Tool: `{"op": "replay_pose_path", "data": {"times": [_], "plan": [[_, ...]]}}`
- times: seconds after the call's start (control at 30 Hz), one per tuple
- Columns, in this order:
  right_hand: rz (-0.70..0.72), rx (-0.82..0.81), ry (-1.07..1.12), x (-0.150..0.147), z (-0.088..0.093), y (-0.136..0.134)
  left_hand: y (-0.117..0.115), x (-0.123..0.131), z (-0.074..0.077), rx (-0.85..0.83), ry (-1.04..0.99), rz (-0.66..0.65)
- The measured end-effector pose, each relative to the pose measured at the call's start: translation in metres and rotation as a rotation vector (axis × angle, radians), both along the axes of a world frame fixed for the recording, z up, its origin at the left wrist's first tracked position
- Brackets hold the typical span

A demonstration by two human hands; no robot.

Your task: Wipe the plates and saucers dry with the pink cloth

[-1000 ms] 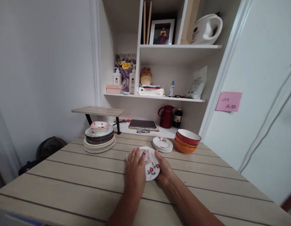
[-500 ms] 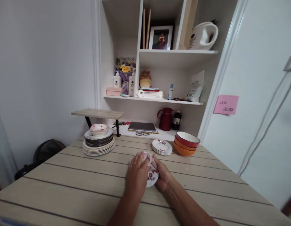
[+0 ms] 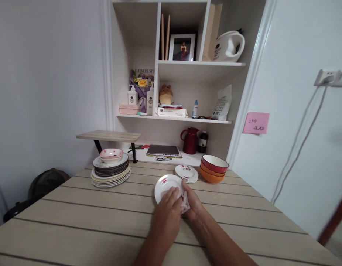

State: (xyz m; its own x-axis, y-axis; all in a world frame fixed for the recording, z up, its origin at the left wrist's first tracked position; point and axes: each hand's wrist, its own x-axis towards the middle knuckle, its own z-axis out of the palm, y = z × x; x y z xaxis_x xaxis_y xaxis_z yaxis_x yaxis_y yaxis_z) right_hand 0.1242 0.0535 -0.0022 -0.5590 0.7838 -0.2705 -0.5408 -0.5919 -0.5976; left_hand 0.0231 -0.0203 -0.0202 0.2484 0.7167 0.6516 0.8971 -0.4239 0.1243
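A small white plate (image 3: 165, 183) with red flowers lies tilted on the wooden table (image 3: 85, 218). My left hand (image 3: 168, 212) rests on its near edge, fingers pressed on a pinkish cloth (image 3: 184, 202) against the plate. My right hand (image 3: 193, 204) is closed on the plate's near right rim, touching the cloth. Both forearms come in from the bottom of the view.
Just behind stand a stack of small flowered plates (image 3: 187, 173) and stacked red and orange bowls (image 3: 214, 168). At back left, a tall stack of large plates (image 3: 110, 173) carries a pink bowl (image 3: 111, 154). A red jug (image 3: 190, 140) and shelves stand behind the table.
The plate has tipped away so more of its white face shows beyond my hands. The cloth and my left hand have slid from the plate's middle to its near edge. The view shifted right.
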Motion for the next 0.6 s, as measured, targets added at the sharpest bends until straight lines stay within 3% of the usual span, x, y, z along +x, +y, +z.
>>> {"op": "replay_pose_path", "data": {"times": [0.1, 0.27, 0.37, 0.5, 0.6], "plan": [[0.008, 0.033, 0.004, -0.012, -0.005, -0.006, 0.006, -0.010, 0.004, -0.007, -0.010, 0.021], [-0.022, 0.082, 0.010, -0.022, -0.010, -0.012, 0.008, -0.024, 0.008, 0.020, -0.076, 0.277], [-0.048, 0.056, 0.000, -0.019, -0.006, -0.011, 0.006, -0.024, 0.006, 0.029, -0.044, 0.358], [-0.066, -0.002, 0.010, -0.011, 0.005, -0.011, 0.004, -0.016, 0.001, 0.088, -0.012, 0.323], [-0.036, -0.031, 0.027, -0.005, 0.010, -0.011, 0.004, -0.005, -0.004, 0.087, 0.001, 0.185]]}}
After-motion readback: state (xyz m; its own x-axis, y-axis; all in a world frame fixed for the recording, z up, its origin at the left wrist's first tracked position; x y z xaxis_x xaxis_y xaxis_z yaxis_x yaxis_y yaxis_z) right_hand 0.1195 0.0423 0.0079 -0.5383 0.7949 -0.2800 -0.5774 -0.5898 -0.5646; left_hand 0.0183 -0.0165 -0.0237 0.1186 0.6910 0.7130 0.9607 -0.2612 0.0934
